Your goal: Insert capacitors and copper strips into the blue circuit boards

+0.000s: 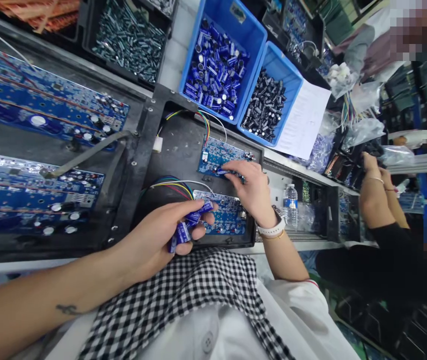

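Note:
Several blue cylindrical capacitors (194, 215) lie in my left hand (157, 235), its fingers curled around them palm up. Just right of it, the lower blue circuit board (226, 215) is partly covered by my fingers; coloured wires run off its left side. Over the upper blue circuit board (217, 150), my right hand (247, 185) reaches down with thumb and fingers pinched on a small blue capacitor (221, 171) at the board's lower edge. My fingers hide part of that capacitor. Both boards rest in a black tray (178, 145).
A blue bin (253, 25) holds blue capacitors, and a smaller blue bin (292, 70) holds black ones. Paper (307, 120) lies beside them. Larger circuit boards (48, 100) sit at left. A water bottle (290, 205) stands at right, near a co-worker's arms (376, 200).

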`<move>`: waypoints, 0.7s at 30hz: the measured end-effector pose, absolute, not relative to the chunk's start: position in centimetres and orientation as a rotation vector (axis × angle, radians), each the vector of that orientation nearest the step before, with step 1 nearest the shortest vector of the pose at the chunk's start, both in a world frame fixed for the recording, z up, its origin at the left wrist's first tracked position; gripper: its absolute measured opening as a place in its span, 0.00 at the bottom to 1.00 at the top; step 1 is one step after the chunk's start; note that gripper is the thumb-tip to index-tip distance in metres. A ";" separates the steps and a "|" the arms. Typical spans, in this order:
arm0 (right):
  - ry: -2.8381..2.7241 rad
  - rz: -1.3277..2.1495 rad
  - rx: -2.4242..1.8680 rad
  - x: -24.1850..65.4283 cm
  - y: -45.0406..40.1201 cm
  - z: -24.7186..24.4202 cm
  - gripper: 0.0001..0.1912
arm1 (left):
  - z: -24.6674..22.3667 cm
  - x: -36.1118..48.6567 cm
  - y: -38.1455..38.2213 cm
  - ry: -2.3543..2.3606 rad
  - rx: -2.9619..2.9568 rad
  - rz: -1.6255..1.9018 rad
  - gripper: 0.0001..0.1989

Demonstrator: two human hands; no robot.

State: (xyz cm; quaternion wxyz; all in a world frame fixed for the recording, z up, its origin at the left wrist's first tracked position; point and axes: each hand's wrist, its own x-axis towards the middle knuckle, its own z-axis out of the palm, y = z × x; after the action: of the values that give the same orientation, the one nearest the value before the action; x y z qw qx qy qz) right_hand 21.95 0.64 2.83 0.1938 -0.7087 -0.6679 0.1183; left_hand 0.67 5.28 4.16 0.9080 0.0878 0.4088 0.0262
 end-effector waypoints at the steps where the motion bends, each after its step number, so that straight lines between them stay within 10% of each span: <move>1: -1.888 0.328 -1.993 22.0 0.7 2.8 0.10 | 4.2 0.6 5.3 0.843 0.166 0.067 0.07; 21: -2.115 0.217 -1.976 22.0 0.9 3.0 0.12 | 4.3 0.7 6.2 0.824 0.137 0.069 0.14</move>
State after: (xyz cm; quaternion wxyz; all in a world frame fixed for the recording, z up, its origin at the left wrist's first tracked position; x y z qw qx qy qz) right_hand 21.99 0.92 3.03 0.1193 -0.6759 -0.7235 0.0743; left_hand 0.72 6.23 4.26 0.9134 0.0667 0.4001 0.0336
